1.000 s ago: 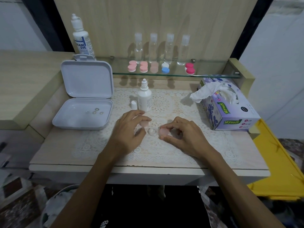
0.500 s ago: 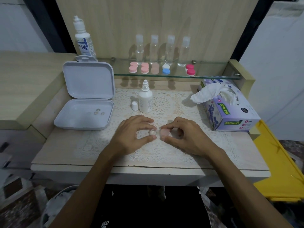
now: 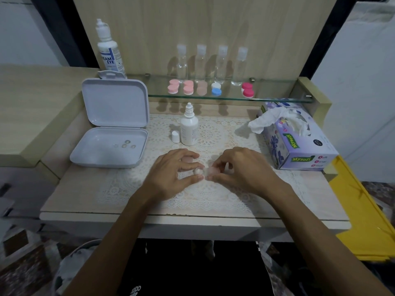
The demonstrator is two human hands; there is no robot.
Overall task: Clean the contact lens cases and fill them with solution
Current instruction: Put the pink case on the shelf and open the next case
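Note:
A small contact lens case [image 3: 200,171] lies on the lace mat [image 3: 205,195] between my hands. My left hand [image 3: 168,174] pinches its clear left well with thumb and fingertips. A loose pink cap [image 3: 188,160] sits just under that hand's index finger. My right hand [image 3: 241,169] pinches the pink cap [image 3: 213,170] on the case's right well. Behind them stands a small white solution bottle [image 3: 189,129], uncapped, with its white cap [image 3: 175,136] beside it.
An open white box [image 3: 111,146] holding small lenses lies at the left. A tissue box [image 3: 299,144] sits at the right. The glass shelf [image 3: 277,99] carries several coloured lens cases [image 3: 188,90], clear bottles [image 3: 201,63] and a large solution bottle [image 3: 109,52].
My left hand let the loose pink cap down and moved right to pinch the case's clear well. My right hand stayed on the pink cap.

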